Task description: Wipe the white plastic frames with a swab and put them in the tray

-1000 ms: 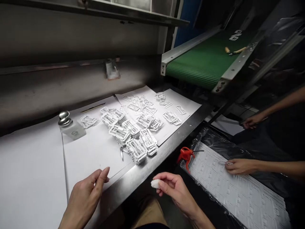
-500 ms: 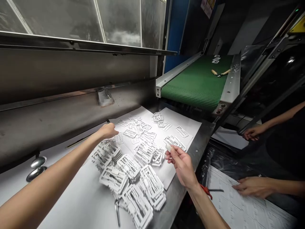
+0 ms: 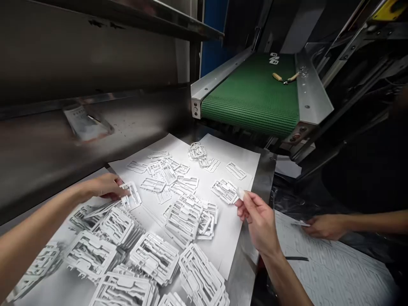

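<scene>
Atop paper sheets (image 3: 226,246) on a steel table (image 3: 264,178), the left hand (image 3: 106,187) had its fingers (image 3: 120,191) closed on a white plastic frame (image 3: 134,197) beside heaped frames (image 3: 154,258). The right hand (image 3: 259,227) pinched a cotton wad (image 3: 241,194), with a green conveyor belt (image 3: 251,97) beyond and a co-worker's hand (image 3: 327,226) off to the right.

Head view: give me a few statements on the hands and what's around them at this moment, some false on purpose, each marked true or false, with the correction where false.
The right hand pinches a small white wad. True.

The left hand rests on the green conveyor belt. False: it touches a white plastic frame on the paper, well short of the green conveyor belt.

A wood-handled tool lies on the belt. True.

A co-worker's hand grips the person's right wrist. False: it is apart, over a white ribbed sheet.
</scene>
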The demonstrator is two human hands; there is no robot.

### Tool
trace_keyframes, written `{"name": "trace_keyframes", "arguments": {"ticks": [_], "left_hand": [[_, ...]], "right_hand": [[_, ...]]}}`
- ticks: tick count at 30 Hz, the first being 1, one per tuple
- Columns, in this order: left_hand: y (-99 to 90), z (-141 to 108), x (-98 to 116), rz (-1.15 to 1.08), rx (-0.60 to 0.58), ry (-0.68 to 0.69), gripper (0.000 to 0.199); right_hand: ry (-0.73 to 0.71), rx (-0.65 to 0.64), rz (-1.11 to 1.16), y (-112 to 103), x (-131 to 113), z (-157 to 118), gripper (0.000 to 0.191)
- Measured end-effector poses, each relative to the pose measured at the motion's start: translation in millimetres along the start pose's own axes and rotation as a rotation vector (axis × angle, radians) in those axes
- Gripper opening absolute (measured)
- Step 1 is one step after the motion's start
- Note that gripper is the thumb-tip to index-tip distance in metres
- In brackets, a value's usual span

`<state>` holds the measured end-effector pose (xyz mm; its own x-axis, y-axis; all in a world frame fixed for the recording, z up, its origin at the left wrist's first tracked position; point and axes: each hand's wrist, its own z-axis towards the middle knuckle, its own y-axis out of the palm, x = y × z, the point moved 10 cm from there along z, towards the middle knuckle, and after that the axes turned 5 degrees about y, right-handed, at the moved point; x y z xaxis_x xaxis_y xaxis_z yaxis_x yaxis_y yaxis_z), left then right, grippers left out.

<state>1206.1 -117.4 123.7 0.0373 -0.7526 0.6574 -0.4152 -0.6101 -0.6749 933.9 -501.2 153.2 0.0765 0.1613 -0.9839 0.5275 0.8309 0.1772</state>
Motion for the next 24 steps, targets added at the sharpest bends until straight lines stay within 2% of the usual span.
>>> {"name": "trace_keyframes", "arguments": {"ticks": [4,7,9,11,15,19,21,24], "left_hand": [[-10.8,-2,3,-0.175,-0.042,-0.090,0.032],[-1.0,-2,18,-0.282,-0.060,-0.120,0.033],[16.2,-1,26,-0.313,-0.065,-0.148,0.037],[32.2,-2,31,-0.302,-0.017,-0.180,0.040],[52.0,-8,37,-0.259,0.111,-0.248,0.039],[65.2,-18,41,-0.341,0.133,-0.330,0.025],[71.8,-23,43,-0.389,0.129,-0.366,0.018],[84.1,-27,49,-0.444,0.120,-0.392,0.022]], "right_hand": [[-0.008,0.014,-0.025,-12,-1,-4,0.021],[-0.007,0.009,-0.032,-5,-6,-1,0.021],[0.012,-0.031,-0.063,9,-12,7,0.024],[0.071,-0.116,-0.128,33,-14,23,0.027],[0.302,-0.273,-0.237,83,4,66,0.023],[0.478,-0.274,-0.357,114,36,101,0.023],[0.531,-0.278,-0.386,127,50,106,0.027],[0.581,-0.300,-0.383,142,65,105,0.030]]}}
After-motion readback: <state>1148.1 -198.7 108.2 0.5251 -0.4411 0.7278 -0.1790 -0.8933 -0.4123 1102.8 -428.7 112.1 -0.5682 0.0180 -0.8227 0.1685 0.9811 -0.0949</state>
